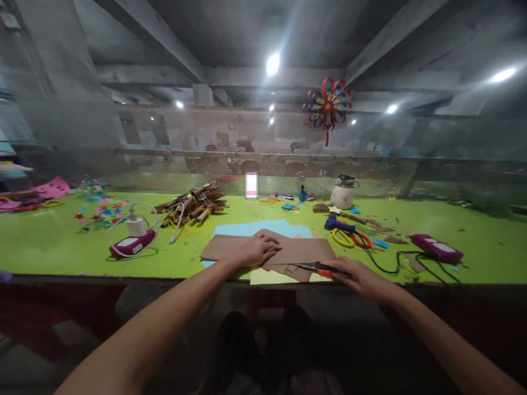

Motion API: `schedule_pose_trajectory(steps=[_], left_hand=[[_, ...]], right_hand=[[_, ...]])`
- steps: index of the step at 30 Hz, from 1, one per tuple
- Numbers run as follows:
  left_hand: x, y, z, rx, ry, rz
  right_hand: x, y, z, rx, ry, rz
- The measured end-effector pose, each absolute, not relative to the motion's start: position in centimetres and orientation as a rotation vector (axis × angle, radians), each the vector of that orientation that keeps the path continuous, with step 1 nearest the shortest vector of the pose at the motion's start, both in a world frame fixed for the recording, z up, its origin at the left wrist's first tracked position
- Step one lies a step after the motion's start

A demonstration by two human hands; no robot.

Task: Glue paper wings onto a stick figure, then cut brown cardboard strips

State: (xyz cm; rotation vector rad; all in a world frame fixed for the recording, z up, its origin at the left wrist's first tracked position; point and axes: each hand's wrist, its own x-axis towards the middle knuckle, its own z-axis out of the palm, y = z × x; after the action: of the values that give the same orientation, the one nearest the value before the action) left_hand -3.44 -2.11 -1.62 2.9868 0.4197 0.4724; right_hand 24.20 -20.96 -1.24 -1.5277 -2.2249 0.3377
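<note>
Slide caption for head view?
Left hand rests on brown paper on green table; right hand holds scissors at its edge.

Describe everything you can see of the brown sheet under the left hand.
The brown sheet looks like thin matte card or foam, roughly rectangular, lying flat near the front edge of the green table. It lies over a light blue sheet and a pale yellow sheet. The left hand rests palm down on it. The right hand holds scissors at its near right edge.
</note>
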Motion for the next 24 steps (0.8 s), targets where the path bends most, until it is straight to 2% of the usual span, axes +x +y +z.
schedule_pose_trajectory(steps=[24], left_hand=[[-3.2,-1.9,-1.8,2.998,0.379,0.497]], right_hand=[[21.7,-19.0,-1.6,-1.544,-2.268,0.289]])
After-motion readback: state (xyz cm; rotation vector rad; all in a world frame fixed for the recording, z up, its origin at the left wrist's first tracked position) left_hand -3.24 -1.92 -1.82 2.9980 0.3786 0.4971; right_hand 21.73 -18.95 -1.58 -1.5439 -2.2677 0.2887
